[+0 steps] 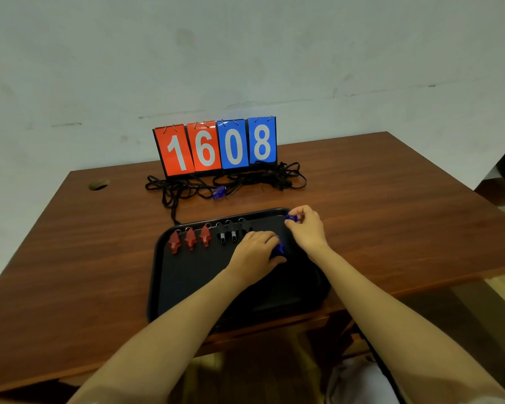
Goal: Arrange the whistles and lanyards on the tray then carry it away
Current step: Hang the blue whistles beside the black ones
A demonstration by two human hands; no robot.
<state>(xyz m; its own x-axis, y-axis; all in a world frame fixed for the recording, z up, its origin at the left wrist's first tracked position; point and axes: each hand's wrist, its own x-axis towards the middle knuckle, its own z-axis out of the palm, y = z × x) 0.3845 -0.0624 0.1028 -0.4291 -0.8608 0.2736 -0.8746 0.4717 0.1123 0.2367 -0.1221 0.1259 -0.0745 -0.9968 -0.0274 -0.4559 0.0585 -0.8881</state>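
A black tray (pixel 193 275) lies on the brown table near its front edge. Along the tray's far side stand three red whistles (pixel 190 239) and, to their right, black whistles (pixel 228 232) in a row. My left hand (pixel 255 250) rests on the tray and holds a blue whistle (pixel 279 249) under its fingers. My right hand (pixel 305 225) pinches a second blue whistle (pixel 291 218) over the tray's far right corner. A third blue whistle (pixel 218 193) lies on the table among a tangle of black lanyards (pixel 231 182) behind the tray.
A flip scoreboard (pixel 216 147) reading 1608 stands at the back of the table (pixel 85 252), just behind the lanyards. A round cable hole (pixel 99 184) sits at the table's far left. A wall rises behind.
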